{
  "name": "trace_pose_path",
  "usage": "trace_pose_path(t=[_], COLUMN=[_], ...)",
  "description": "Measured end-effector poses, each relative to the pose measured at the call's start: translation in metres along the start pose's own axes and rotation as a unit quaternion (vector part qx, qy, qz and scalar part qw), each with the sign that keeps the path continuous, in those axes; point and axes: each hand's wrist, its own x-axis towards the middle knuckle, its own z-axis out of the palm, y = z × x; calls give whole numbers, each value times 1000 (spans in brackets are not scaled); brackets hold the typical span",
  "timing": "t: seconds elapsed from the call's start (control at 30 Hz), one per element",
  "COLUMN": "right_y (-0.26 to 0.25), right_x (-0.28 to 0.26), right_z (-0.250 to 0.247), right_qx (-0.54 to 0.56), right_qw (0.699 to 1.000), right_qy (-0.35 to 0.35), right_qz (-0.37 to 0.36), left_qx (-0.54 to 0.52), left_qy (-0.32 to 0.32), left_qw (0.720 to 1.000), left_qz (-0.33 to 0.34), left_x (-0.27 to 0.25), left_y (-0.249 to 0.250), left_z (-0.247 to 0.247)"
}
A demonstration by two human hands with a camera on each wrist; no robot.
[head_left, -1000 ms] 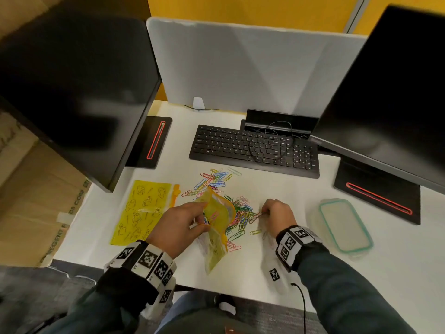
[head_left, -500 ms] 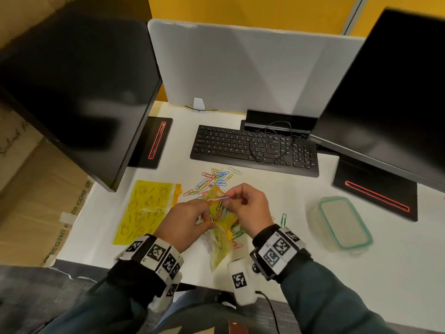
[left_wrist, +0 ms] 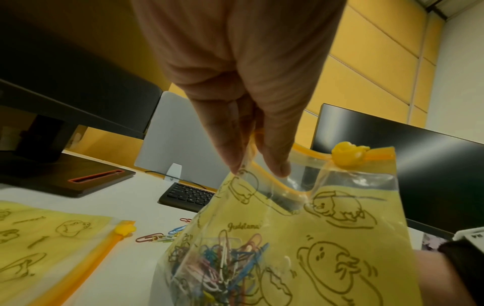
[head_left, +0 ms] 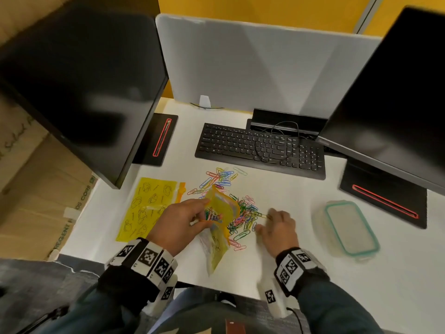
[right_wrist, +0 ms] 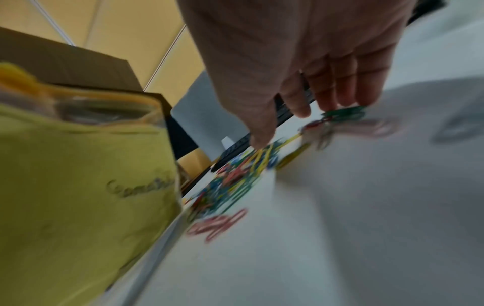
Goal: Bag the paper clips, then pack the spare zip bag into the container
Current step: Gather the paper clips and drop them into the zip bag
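Yellow cartoon-printed zip bag (head_left: 218,214), clips showing through it, hangs mouth-up, long axis tilted toward the person, pinched at its rim by the left hand (head_left: 179,222). Right hand (head_left: 277,227), fingers loosely extended, touches the paper clips (head_left: 243,213) heaped on the surface (head_left: 277,189) just beside the bag.

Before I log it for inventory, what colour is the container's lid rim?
Teal green on the container, clearest in the head view.

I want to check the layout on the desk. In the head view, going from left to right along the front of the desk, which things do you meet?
Flat spare bag → left hand holding the open bag → loose paper clips → right hand → container.
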Motion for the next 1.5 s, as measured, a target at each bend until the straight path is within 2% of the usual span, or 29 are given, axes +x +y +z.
trace_pose_path(t=[0.1,0.17,0.4,0.53,0.67,0.77,0.97,1.1,1.2,1.3,1.37,1.5], right_y=[-21,-27,-31,-26,-17,-17,-48,-78,-98,-111,-119,-125], right_x=[0,5,28,33,32,29,10,-4,-9,-11,-14,-15], right_z=[17,20,9,1,-11,-28,-74,-89,-77,-56,-47,-47], right_qx=[-70,-131,-143,-97,13,94,212,182,58,-52,-42,130], right_qw=[991,980,978,987,997,993,970,968,965,958,959,962], right_qy=[-80,-101,-54,-20,24,66,88,80,66,2,-23,-7], right_qz=[-78,-108,-140,-130,-70,-39,-82,-156,-245,-280,-278,-239], left_qx=[-1,9,29,41,43,41,37,39,38,32,24,6], left_qy=[9,5,-14,-17,-18,-31,-37,-38,-33,-25,-23,8], left_qw=[1000,1000,999,999,999,999,999,998,999,999,999,999], left_qz=[-9,-12,-8,7,9,7,11,17,16,20,26,38], left_x=[-1,-1,4,7,11,15,20,21,20,17,16,12], left_y=[-3,-3,-2,-2,-2,-1,0,0,2,5,8,8], left_z=[-2,-3,1,5,7,8,10,12,12,12,10,5])
